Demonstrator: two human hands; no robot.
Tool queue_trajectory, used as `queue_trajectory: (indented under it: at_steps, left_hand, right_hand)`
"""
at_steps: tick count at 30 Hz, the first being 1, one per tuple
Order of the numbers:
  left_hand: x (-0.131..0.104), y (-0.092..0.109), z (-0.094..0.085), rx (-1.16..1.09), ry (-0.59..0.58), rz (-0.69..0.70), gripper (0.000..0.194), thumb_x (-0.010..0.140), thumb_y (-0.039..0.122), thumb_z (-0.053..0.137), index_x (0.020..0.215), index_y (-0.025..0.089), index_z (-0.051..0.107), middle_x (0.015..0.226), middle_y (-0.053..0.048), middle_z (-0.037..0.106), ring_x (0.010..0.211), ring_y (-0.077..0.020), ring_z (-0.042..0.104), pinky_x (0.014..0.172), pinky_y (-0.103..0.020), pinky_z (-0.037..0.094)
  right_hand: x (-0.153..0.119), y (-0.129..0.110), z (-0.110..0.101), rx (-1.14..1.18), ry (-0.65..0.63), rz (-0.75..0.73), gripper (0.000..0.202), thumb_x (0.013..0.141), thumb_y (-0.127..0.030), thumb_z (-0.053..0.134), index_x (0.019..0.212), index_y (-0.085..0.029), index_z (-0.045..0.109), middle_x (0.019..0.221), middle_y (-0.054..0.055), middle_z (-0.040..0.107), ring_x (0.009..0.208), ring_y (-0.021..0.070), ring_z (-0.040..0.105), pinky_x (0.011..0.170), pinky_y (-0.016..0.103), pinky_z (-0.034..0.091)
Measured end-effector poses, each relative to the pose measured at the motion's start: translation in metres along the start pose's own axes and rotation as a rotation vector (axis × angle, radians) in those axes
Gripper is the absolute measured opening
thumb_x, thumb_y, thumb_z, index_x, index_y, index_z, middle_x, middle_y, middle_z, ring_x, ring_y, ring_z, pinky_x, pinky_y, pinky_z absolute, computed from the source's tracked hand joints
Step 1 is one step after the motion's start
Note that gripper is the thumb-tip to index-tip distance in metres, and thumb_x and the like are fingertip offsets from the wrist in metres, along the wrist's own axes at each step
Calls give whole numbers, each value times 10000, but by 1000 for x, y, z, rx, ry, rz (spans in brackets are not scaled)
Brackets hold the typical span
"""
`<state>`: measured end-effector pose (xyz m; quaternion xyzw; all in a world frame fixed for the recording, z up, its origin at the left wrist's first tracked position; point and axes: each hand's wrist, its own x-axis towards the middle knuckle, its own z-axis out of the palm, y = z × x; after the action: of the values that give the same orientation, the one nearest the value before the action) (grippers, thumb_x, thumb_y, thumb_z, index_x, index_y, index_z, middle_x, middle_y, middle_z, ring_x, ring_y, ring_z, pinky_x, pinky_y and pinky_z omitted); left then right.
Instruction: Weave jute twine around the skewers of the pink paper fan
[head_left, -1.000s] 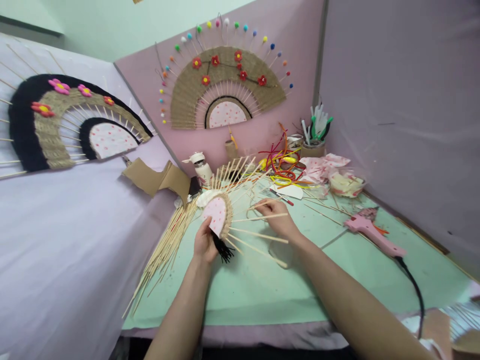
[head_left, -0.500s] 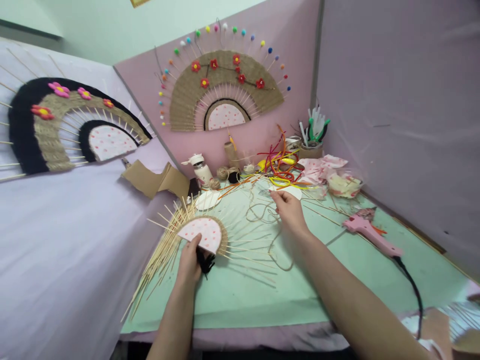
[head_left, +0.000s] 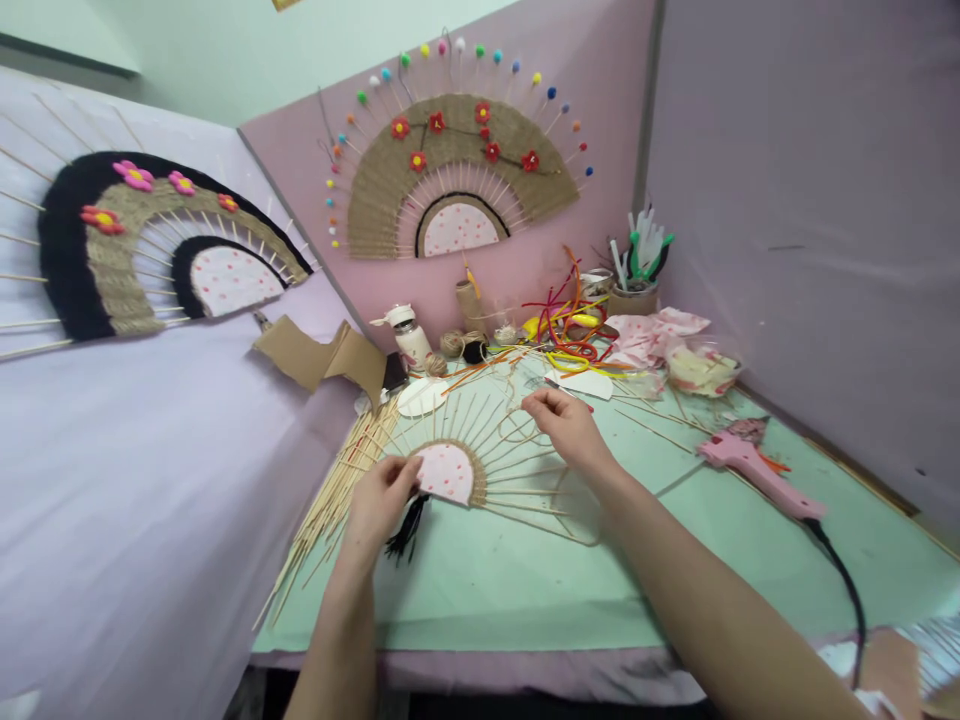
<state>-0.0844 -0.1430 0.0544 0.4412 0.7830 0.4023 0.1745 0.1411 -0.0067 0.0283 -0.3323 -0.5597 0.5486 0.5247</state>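
Observation:
My left hand (head_left: pixel 381 502) pinches the left end of a small stick fan, whose half-round centre (head_left: pixel 448 474) is white with pink dots. A narrow band of woven twine (head_left: pixel 478 478) edges that centre, and thin sticks (head_left: pixel 517 460) radiate from it. Below my left fingers hangs a black tassel (head_left: pixel 407 530). Above the fan's right-hand sticks, my right hand (head_left: pixel 568 425) is closed in a pinch on a strand of twine (head_left: pixel 512 428). The twine's loops lie over and beside the sticks, partly hidden by the hand.
A bundle of loose sticks (head_left: pixel 330 500) lies left of the fan. To the right is a pink glue gun (head_left: pixel 761 470) with a black cord. Behind stand a white bottle (head_left: pixel 409 340), twine balls (head_left: pixel 451 344), coloured pipe cleaners (head_left: pixel 577 325) and a pot (head_left: pixel 632 300). Larger fans (head_left: pixel 457 150) hang on the walls.
My left hand has shifted its hold to the fan's left end, and the fan now lies further right. The right hand has moved slightly left and down. The whole view has shifted a little.

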Motion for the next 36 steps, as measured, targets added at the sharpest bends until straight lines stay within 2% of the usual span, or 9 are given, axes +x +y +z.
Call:
queue_trajectory:
  at_steps: [2,4,8,10,15,21,24,30,36]
  left_hand:
    - [-5,25,19,-86,4,214,136,718,314,733,826,232,739,879,-46,717,865,-206,644,810,-270,461]
    - [-6,44,42,-198,24,325,270,621,225,811,883,253,752,1061,-54,681,1085,-228,574,992,-279,364]
    - [-3,53,72,-269,-124,362,190,685,283,766,868,232,750,991,-74,679,1018,-245,576,971,-325,364]
    - [-1,48,77,-235,-170,408,119,782,306,664,817,207,721,904,-64,684,927,-226,594,898,-329,402]
    - [1,34,80,-188,-202,471,244,897,308,487,799,184,672,911,-60,685,916,-189,606,862,-307,425]
    - [4,30,83,-267,-155,443,219,868,281,528,744,188,683,932,-67,686,947,-192,612,893,-315,427]
    - [2,21,76,-302,-88,345,118,797,282,629,758,190,692,953,-73,686,981,-210,606,912,-330,429]
    - [-24,-16,45,-585,201,-132,229,772,239,676,998,212,648,1140,-72,635,1123,-193,559,921,-280,436]
    - [-37,-20,19,-1054,135,-537,206,792,28,560,960,141,598,1101,-137,642,1047,-185,631,834,-246,509]
  right_hand:
    - [-4,-1,3,-31,-67,-18,234,732,-424,672,660,-203,644,553,-45,471,525,115,385,514,255,314]
    - [-7,-1,6,-82,-136,-46,217,750,-399,663,667,-198,656,571,-39,507,540,118,411,530,256,327]
    - [-10,4,8,-209,-267,-109,214,812,-381,612,722,-192,658,643,-16,596,605,137,504,573,256,374]
    - [-10,7,9,-251,-303,-135,211,830,-367,597,740,-187,660,681,-2,630,646,147,544,605,259,396]
    - [-11,10,10,-337,-300,-163,205,846,-341,583,751,-181,669,699,11,649,644,144,545,611,255,393]
    - [-11,9,10,-458,-297,-160,236,826,-394,605,743,-192,693,536,-34,502,516,119,412,502,244,293]
    - [-10,9,9,-501,-284,-165,228,823,-383,605,729,-190,682,542,-31,508,531,125,440,527,246,315]
    - [-6,14,5,-557,-344,-125,192,862,-324,539,770,-183,631,746,22,656,690,156,563,640,257,391]
    - [-16,27,23,-612,-634,-168,155,849,-215,532,721,-187,614,842,46,690,776,171,599,699,263,411]
